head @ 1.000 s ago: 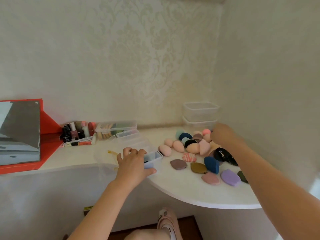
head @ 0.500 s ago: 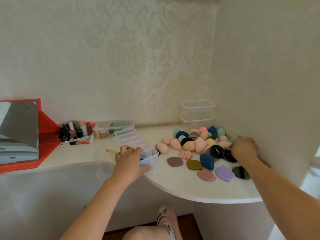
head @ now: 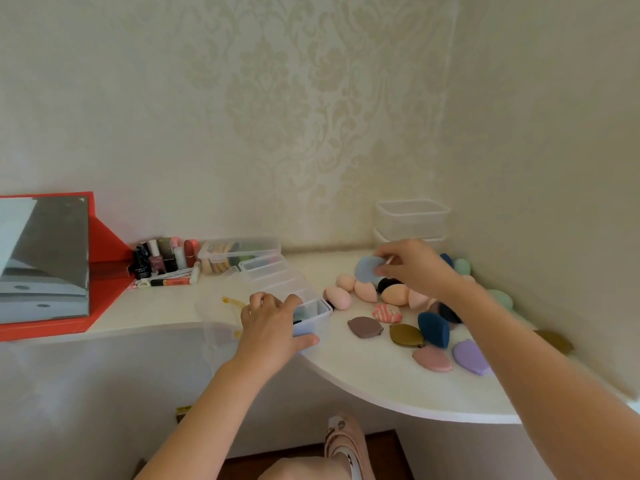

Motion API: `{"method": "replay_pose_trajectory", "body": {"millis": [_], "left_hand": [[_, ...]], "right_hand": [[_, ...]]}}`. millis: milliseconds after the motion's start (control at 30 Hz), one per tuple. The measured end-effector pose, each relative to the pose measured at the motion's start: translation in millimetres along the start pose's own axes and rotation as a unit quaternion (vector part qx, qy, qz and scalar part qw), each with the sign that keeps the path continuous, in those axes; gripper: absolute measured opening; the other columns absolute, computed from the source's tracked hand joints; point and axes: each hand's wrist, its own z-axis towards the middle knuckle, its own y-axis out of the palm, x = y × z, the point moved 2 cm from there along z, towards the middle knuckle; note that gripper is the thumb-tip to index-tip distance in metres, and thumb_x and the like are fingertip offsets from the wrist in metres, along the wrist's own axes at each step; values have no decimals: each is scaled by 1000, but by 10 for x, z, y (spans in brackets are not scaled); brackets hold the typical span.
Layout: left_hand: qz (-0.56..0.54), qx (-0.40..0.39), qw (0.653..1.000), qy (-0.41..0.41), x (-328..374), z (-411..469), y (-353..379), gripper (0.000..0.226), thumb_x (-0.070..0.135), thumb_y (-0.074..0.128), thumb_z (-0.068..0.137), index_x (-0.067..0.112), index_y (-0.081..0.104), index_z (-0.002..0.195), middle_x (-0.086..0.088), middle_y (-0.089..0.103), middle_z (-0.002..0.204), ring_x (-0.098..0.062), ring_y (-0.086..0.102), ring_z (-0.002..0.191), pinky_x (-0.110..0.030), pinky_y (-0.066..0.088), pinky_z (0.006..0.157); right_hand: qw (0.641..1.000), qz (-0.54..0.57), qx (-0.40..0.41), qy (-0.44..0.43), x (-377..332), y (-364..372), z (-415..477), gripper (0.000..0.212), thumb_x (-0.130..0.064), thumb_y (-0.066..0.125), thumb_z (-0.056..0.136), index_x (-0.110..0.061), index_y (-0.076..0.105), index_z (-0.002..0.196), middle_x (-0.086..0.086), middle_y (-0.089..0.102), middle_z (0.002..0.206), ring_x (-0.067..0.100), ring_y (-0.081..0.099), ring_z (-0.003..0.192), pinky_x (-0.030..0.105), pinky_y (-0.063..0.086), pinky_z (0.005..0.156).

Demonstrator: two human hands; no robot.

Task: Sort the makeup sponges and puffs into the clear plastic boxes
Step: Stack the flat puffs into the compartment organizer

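Observation:
My right hand (head: 414, 266) holds a flat grey-blue puff (head: 367, 269) in the air above the pile of sponges, pinched between thumb and fingers. My left hand (head: 272, 327) grips the near end of a clear plastic box (head: 313, 322) that holds a few dark puffs. Peach and pink egg sponges (head: 394, 295) lie in a heap, with a dark blue sponge (head: 433, 327) in front. Flat puffs lie nearer me: mauve (head: 363, 327), olive (head: 405, 335), pink (head: 433, 358) and lilac (head: 469, 356).
More clear boxes (head: 273, 271) run back from the held one toward a lidded box (head: 239, 252). Two empty boxes (head: 412, 220) are stacked in the corner. Cosmetics bottles (head: 162, 258) and a red-framed mirror (head: 45, 261) stand at the left. The white shelf (head: 381, 382) curves to an edge.
My right hand left the far right side by the wall, moved left and up over the pile, and now carries the grey-blue puff. My left hand has stayed on the box.

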Motion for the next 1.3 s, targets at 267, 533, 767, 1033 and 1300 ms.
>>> {"method": "replay_pose_trajectory", "body": {"millis": [267, 533, 767, 1033, 1300], "left_hand": [[-58, 22, 998, -18, -22, -10, 23, 77, 58, 68, 72, 18, 40, 132, 7, 46, 127, -18, 29, 124, -25, 29, 93], [-112, 34, 993, -15, -49, -35, -18, 70, 51, 74, 71, 15, 40, 119, 9, 32, 103, -15, 32, 118, -21, 29, 88], [-83, 21, 996, -34, -73, -15, 41, 107, 58, 67, 74, 15, 4, 149, -2, 32, 138, -19, 23, 131, -27, 23, 106], [-21, 34, 999, 10, -101, 3, 49, 86, 64, 56, 78, 21, 24, 145, 4, 41, 131, -19, 25, 126, -27, 28, 100], [17, 16, 1000, 14, -86, 32, 46, 68, 65, 53, 78, 25, 42, 133, 7, 48, 120, -17, 24, 124, -27, 28, 96]], "right_hand": [[990, -6, -57, -125, -676, 666, 328, 21, -10, 56, 90, -9, 69, 106, 0, 68, 96, 13, 53, 79, 15, 33, 61], [965, -138, -201, -96, -828, 907, 454, 23, -19, 56, 89, -6, 73, 97, 15, 69, 94, 30, 63, 87, 32, 46, 67], [943, -169, -262, -115, -933, 946, 474, 29, -8, 46, 94, -9, 70, 110, 9, 70, 96, 23, 58, 80, 25, 43, 65], [976, 92, -188, -58, -654, 897, 383, 21, -12, 49, 93, -12, 69, 95, -1, 68, 91, 13, 63, 85, 31, 50, 79], [984, -25, 48, 168, 360, 396, 396, 26, -21, 47, 97, -16, 57, 120, 5, 63, 113, 15, 56, 91, 25, 41, 75]]}}
